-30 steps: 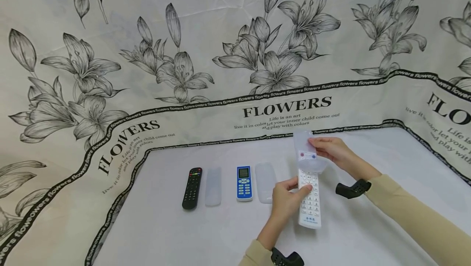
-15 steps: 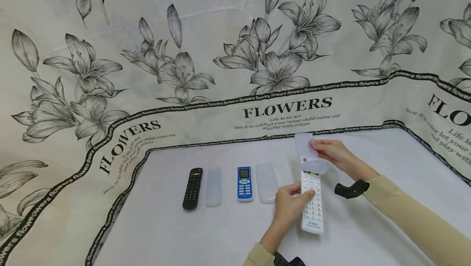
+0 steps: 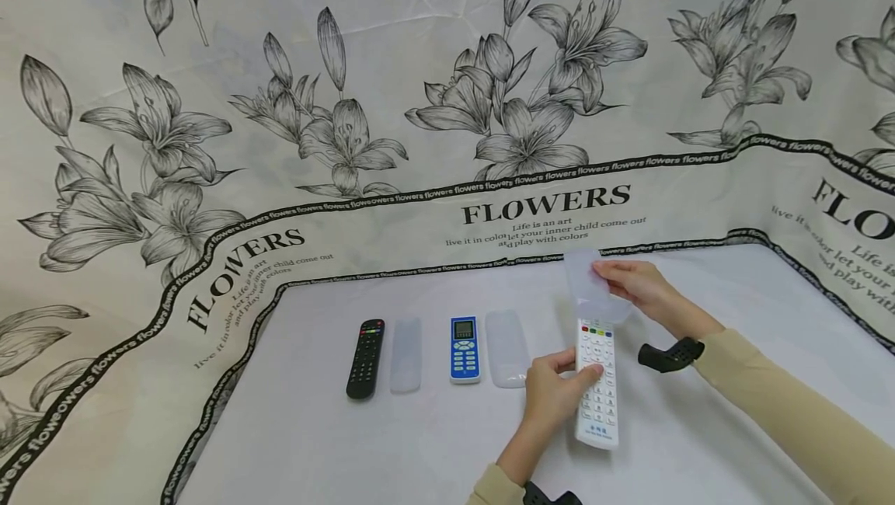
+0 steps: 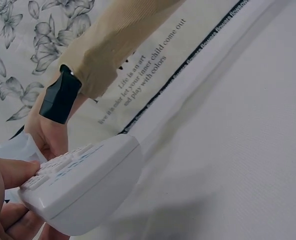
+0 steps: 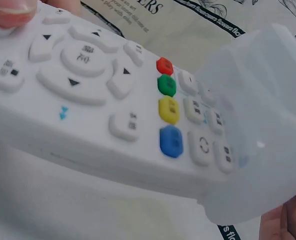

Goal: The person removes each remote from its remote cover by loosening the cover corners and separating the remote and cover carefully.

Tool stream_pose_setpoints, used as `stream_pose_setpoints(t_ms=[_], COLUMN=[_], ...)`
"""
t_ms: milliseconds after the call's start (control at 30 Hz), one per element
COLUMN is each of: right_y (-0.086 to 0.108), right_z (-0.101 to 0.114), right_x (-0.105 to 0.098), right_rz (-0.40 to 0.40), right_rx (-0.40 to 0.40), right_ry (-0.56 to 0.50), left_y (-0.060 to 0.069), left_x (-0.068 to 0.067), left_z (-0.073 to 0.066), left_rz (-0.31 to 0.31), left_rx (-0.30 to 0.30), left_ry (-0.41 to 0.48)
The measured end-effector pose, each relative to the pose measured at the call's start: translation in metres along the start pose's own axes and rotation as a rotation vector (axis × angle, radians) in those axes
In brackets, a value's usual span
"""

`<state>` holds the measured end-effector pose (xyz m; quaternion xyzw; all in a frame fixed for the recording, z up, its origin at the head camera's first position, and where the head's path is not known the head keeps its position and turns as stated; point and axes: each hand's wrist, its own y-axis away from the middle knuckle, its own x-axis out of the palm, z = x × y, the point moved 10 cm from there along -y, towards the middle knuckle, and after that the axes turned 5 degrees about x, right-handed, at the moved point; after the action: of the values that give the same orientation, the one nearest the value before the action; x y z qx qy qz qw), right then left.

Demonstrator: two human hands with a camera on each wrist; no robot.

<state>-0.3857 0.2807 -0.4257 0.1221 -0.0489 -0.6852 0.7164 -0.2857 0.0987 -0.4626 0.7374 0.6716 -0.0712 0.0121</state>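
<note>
My left hand (image 3: pixel 555 390) grips a white remote control (image 3: pixel 598 412), thumb on its buttons and fingers curled beneath. A translucent silicone sleeve (image 3: pixel 586 287) covers only the far tip of that remote. My right hand (image 3: pixel 636 287) pinches the sleeve along its right side. In the right wrist view, the sleeve's mouth (image 5: pixel 258 125) flares around the remote's end, just beyond the red, green, yellow and blue buttons (image 5: pixel 170 140). The left wrist view has the remote's near end (image 4: pixel 98 185) tilted up off the table, with the left thumb (image 4: pixel 13 172) on its keys.
On the white table lie a black remote (image 3: pixel 365 359), a translucent sleeve (image 3: pixel 405 355), a blue remote (image 3: pixel 464 350) and a second flat sleeve (image 3: pixel 506 348), side by side left of my hands. A flower-printed cloth (image 3: pixel 391 233) rises behind the table.
The white remote has slid toward me and slightly right with my left hand, out of the sleeve. Its coloured buttons now lie uncovered. The right hand has stayed nearly in place, holding the sleeve.
</note>
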Motion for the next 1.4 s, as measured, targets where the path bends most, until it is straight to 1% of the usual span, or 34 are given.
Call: stream_pose_setpoints(t_ms=[100, 200, 300, 333, 400, 433, 500, 600, 833, 933, 1067, 1300, 1400], right_y=[0.001, 0.003, 0.007, 0.008, 0.009, 0.009, 0.008, 0.005, -0.001, -0.002, -0.002, -0.004, -0.004], right_z=[0.001, -0.003, -0.011, -0.013, -0.015, -0.015, -0.013, -0.011, -0.009, -0.009, -0.006, -0.001, 0.002], right_x=[0.002, 0.01, 0.019, 0.022, 0.024, 0.023, 0.022, 0.018, 0.011, 0.011, 0.012, 0.01, 0.01], right_rz=[0.038, 0.125, 0.215, 0.235, 0.25, 0.243, 0.221, 0.176, 0.066, 0.05, 0.035, -0.041, -0.054], right_rx=[-0.009, 0.025, 0.082, 0.092, 0.098, 0.097, 0.08, 0.052, 0.02, 0.007, -0.023, -0.07, -0.086], right_ry=[-0.015, -0.014, -0.01, -0.009, -0.017, -0.029, -0.04, -0.007, 0.211, 0.255, 0.272, 0.356, 0.376], left_y=[0.0, 0.0, -0.002, -0.003, -0.005, -0.007, -0.009, -0.011, -0.011, -0.01, -0.01, -0.008, -0.008], left_x=[0.0, -0.001, -0.003, -0.003, -0.004, -0.004, -0.004, -0.002, -0.003, -0.003, -0.004, -0.003, -0.004], left_z=[0.0, 0.001, 0.005, 0.006, 0.008, 0.009, 0.009, 0.011, 0.012, 0.013, 0.013, 0.009, 0.009], left_rz=[-0.005, -0.019, -0.057, -0.07, -0.085, -0.09, -0.075, -0.048, -0.022, -0.026, -0.031, -0.017, -0.016], left_rx=[0.004, 0.009, 0.001, 0.001, -0.004, -0.007, -0.013, -0.044, -0.082, -0.083, -0.073, -0.085, -0.086], left_ry=[-0.001, 0.004, 0.043, 0.05, 0.071, 0.075, 0.074, 0.089, 0.061, 0.056, 0.072, 0.09, 0.084])
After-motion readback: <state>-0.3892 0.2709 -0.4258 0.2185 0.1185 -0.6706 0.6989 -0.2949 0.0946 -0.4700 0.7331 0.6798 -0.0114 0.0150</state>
